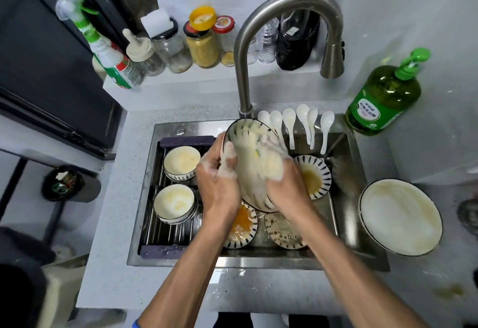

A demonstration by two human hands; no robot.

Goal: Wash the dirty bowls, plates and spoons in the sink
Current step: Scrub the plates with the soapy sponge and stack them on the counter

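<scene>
**Soapy plate held on edge over a crowded steel sink**

White speckled counter [108, 237] surrounds a steel sink [346, 229] at frame centre. Curved faucet [284, 4] arches overhead, spout ending at upper right, not over the plate. Ledge behind, upper left to centre: green spray bottle [103, 48], several jars [201, 43], a dark bag [294, 43]. Green dish soap bottle [385, 97] stands at the sink's upper right corner.

Containers:
- Drying rack [168, 232] fills the sink's left side; 2 stacks of small bowls [173, 205] sit on it, insides streaked yellowish.
- Sink floor holds 3 dirty striped dishes: 1 with orange residue [241, 227] at lower centre, 1 spotted [280, 229] beside it, 1 [314, 179] to the right, partly covered by the right wrist.
- 6 white spoons [289, 126] lean along the back rim, bowls up.
- Large white dish [401, 216] rests on the counter at right, smeared inside.

Task item: striped plate [248, 170], frame centre, above the sink, tilted up on edge, long axis running from upper left to lower right, face toward the camera and covered in foam.

Left hand [217, 183] grips the plate's left rim, foamy fingers curled over the edge. Right hand [282, 175] presses against the plate's face, fingers bent around something yellow-green, mostly hidden by suds; what it is cannot be told.
</scene>
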